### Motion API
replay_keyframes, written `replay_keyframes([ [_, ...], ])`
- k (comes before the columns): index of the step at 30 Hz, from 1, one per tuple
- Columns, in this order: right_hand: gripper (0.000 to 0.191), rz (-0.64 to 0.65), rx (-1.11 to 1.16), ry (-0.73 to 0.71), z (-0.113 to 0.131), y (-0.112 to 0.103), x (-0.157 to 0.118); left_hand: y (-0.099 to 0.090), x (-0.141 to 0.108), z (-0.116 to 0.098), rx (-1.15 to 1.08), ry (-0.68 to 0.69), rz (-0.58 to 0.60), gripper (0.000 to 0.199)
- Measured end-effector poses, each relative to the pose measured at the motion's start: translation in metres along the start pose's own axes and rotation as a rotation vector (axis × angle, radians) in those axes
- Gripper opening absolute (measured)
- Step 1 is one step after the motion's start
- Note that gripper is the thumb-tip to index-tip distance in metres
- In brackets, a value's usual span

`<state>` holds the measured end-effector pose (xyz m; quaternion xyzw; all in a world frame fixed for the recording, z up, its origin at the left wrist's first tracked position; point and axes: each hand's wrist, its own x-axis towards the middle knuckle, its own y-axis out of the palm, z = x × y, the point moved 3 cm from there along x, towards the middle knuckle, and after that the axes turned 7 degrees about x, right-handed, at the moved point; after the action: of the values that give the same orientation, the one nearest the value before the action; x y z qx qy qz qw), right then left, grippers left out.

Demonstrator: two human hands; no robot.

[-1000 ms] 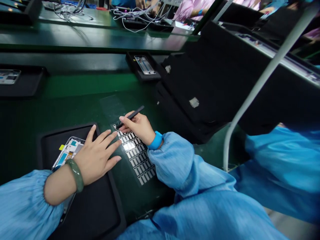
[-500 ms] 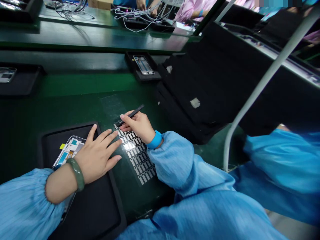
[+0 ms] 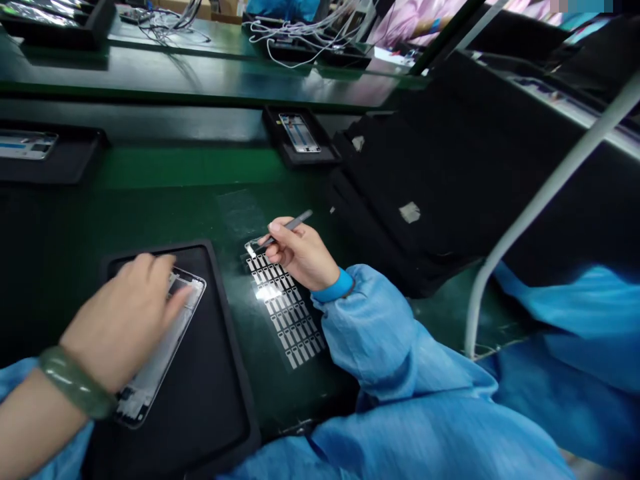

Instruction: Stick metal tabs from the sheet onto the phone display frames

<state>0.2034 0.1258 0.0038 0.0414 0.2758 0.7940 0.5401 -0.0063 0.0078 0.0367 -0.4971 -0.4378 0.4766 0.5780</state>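
Note:
My right hand [image 3: 303, 253] pinches dark tweezers [image 3: 300, 219] above the far end of a clear sheet of small white-and-black stickers [image 3: 290, 313]. A small white piece [image 3: 251, 251] shows at the tweezer tips; whether it is lifted off the sheet is unclear. On the left, my left hand [image 3: 123, 310], blurred, hovers over a phone frame [image 3: 165, 350], thumb apart from the fingers. The hand hides the frame's left part, and I cannot tell if they touch. The phone frame lies slanted in a black tray [image 3: 210, 413].
A smaller black tray [image 3: 285, 147] holds another phone frame [image 3: 300, 133]; a further tray [image 3: 75, 167] stands at far left. Black cloth-like sheets [image 3: 380, 220] and a pale curved tube [image 3: 500, 253] are on the right. Cables [image 3: 305, 30] lie on the shelf behind.
My left hand has drawn back from beside the sticker sheet to the left, over the phone frame. My right hand stays at the sheet's far end. The view has shifted slightly.

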Motion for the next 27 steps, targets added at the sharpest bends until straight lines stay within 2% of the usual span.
replay_keyframes([
  [2,0.03,0.035,0.0,0.047,-0.003,0.008,-0.003,0.004,-0.01,0.018,0.065,-0.11,0.154,0.052],
  [5,0.031,0.082,0.015,0.099,-0.009,0.022,-0.005,0.011,-0.016,0.031,0.058,-0.213,0.389,0.049],
  [8,0.031,0.119,0.033,0.124,-0.015,0.033,-0.005,0.014,-0.013,0.03,-0.057,-0.323,0.493,0.051],
  [12,0.03,0.14,0.035,0.139,-0.023,0.045,-0.005,0.015,-0.01,0.021,-0.263,-0.369,0.491,0.051],
  [15,0.029,0.143,0.042,0.15,-0.027,0.052,-0.007,0.016,-0.016,0.017,-0.356,-0.382,0.503,0.051],
  [18,0.027,0.164,0.068,0.148,-0.029,0.06,-0.011,0.012,-0.025,0.019,-0.408,-0.391,0.36,0.05],
  [21,0.026,0.181,0.104,0.137,-0.03,0.069,-0.015,0.004,-0.032,0.018,-0.676,-0.393,0.135,0.05],
  [24,0.026,0.205,0.122,0.133,-0.033,0.078,-0.018,0.0,-0.032,0.012,-0.962,-0.38,0.09,0.041],
  [27,0.026,0.244,0.087,0.114,-0.035,0.087,-0.02,-0.001,-0.029,0.009,-1.062,-0.379,0.102,0.033],
])
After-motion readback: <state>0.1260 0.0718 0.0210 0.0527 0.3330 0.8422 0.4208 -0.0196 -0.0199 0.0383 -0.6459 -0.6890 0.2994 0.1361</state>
